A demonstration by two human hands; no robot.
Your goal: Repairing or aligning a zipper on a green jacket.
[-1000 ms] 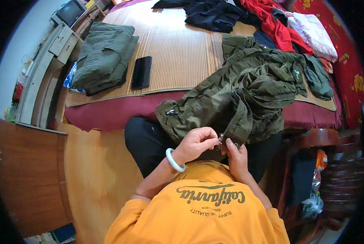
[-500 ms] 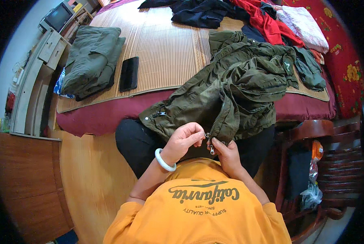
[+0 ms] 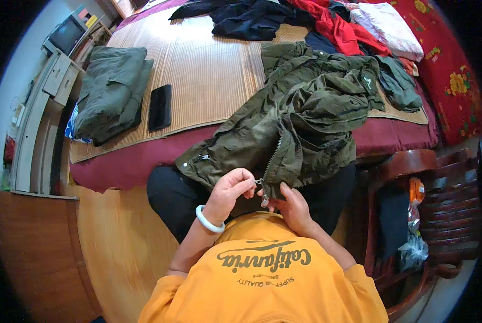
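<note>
Two things on the left, the folded green garment [image 3: 114,91] and the black phone [image 3: 160,107], sit further left and lower in your view than half a second ago; the olive jacket [image 3: 327,102] has shifted left too. Your right thumb, which lay over its hem, now shows at the hem's edge. The jacket spreads from the bed [image 3: 120,169] onto your lap. Your left forearm, wearing a pale bracelet [image 3: 208,219], angles up and inward; your right forearm leans in opposite it. Your left hand [image 3: 229,192] is nearly closed, thumb and forefinger pinching a small metal piece [image 3: 259,182] at the zipper [image 3: 273,161]. Your right hand [image 3: 295,209] is partly open, its fingers beside the hanging zipper pull [image 3: 264,201]; you cannot tell whether they grip the hem.
</note>
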